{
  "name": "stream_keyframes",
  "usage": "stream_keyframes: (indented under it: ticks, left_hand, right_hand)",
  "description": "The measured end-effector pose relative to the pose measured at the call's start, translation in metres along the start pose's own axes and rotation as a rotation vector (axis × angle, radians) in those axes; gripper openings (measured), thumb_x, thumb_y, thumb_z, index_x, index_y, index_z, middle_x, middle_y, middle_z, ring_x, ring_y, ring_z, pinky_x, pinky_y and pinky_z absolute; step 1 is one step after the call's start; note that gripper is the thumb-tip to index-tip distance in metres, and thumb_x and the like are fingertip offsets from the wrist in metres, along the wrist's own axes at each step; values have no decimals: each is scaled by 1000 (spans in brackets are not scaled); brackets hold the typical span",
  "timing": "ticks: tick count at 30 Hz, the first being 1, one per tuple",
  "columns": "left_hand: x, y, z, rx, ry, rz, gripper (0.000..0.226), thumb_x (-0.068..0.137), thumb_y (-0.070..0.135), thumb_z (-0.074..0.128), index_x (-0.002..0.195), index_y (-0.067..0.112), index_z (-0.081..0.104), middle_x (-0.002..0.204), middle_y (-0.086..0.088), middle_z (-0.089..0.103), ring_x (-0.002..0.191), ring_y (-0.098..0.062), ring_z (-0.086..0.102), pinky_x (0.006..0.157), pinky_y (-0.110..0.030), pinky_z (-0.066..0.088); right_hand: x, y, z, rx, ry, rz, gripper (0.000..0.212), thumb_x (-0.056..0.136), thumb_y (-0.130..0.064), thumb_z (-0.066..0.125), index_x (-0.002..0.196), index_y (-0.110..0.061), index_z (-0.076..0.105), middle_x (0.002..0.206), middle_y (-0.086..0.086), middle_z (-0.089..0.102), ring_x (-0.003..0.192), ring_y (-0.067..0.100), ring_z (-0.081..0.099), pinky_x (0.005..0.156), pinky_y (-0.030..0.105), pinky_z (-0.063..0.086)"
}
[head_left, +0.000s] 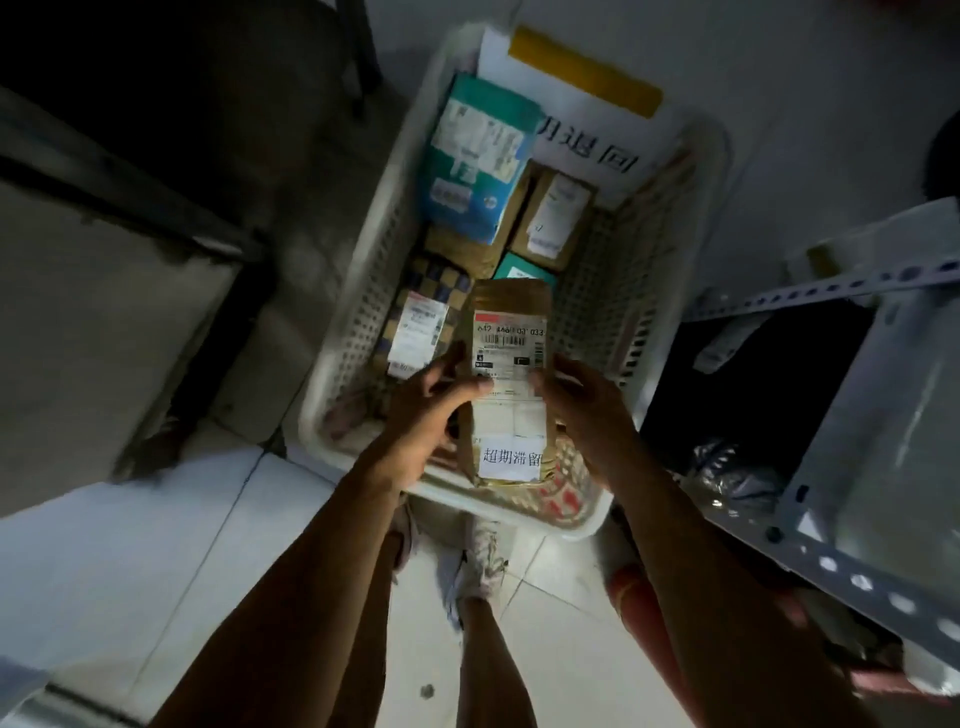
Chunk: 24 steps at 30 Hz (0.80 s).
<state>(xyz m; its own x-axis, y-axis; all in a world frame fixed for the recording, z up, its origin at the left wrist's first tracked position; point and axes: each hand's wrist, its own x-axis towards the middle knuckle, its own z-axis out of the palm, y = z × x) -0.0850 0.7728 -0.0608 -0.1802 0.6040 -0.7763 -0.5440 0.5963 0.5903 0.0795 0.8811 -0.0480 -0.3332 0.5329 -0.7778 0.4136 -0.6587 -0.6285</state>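
A narrow brown cardboard parcel (511, 312) with a white shipping label and a white sticker of printed characters is held above a white perforated plastic basket (358, 312). My left hand (431, 410) grips its left edge, thumb across the label. Gripping the right edge is my right hand (582, 400). The parcel's lower end hangs over the basket's near rim.
Inside the basket lie a teal-and-white parcel (478, 161), a brown box (553, 218), a checkered parcel (421, 317) and a white sign (597, 135). A grey metal shelf frame (857, 577) stands at right, a dark wall at left. My shoe (483, 566) rests on white floor tiles.
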Motion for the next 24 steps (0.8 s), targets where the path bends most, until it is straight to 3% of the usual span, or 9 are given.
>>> stream_keyframes:
  ticks: [5,7,9,11,15,17,19,21,24]
  left_hand:
    - [102,22,21,91,-81,-60,59,78,37,81,135,33,63,114,-3,76,104,-27,73,66,-33,58]
    - [133,27,33,126,-93,-73,45,85,32,77,129,35,67,110,-2,77,100,-25,74,61,-29,56]
    - [161,30,44,143,-85,-78,52,79,33,82,128,35,68,109,-3,77,92,-21,74,58,-25,54]
    - [185,35,54,211,-110,-65,53,74,36,82,126,33,70,108,-1,77,89,-16,73,59,-21,52]
    - [225,49,68,333,-270,-59,14,100,29,59,110,30,69,107,11,72,105,-10,65,81,-28,50]
    - [241,52,63,401,-348,-80,22,107,21,46,117,36,60,125,18,61,122,-5,52,99,-37,44]
    - [250,55,59,471,-384,-59,36,108,17,45,136,40,50,145,16,47,134,-4,38,109,-46,37]
    - [254,54,50,432,-339,-74,32,106,35,49,138,38,51,148,14,48,134,-9,44,109,-48,39]
    - [247,37,29,420,-278,-151,64,81,63,51,135,30,58,136,5,61,122,-15,59,101,-42,48]
  right_hand:
    - [46,9,1,-129,129,-114,93,66,-16,94,141,-19,39,118,-9,68,105,3,69,77,19,58]
    - [62,10,3,-272,237,-98,113,66,-27,94,154,-16,23,120,-13,64,105,-4,66,80,20,58]
    - [74,3,6,-480,322,-47,138,60,-51,91,159,-23,-1,133,-7,58,115,11,63,91,36,58]
    - [90,0,6,-581,407,55,136,67,-59,84,158,-25,-11,142,11,52,122,28,60,96,45,55]
    - [127,1,3,-348,673,34,103,80,-44,81,157,-19,16,133,4,54,124,29,57,98,39,49]
    - [151,9,-3,-212,785,-3,98,80,-36,83,155,-16,24,138,3,52,126,23,55,97,28,45]
    - [178,18,-11,-170,869,-29,98,78,-35,84,155,-12,28,142,8,54,126,26,56,99,34,48]
    - [205,21,-19,-180,932,-62,97,76,-38,83,153,-10,31,136,12,59,117,29,61,99,38,50]
    - [251,15,-35,-354,1042,-121,89,81,-32,75,149,7,33,134,27,54,116,41,58,95,37,46]
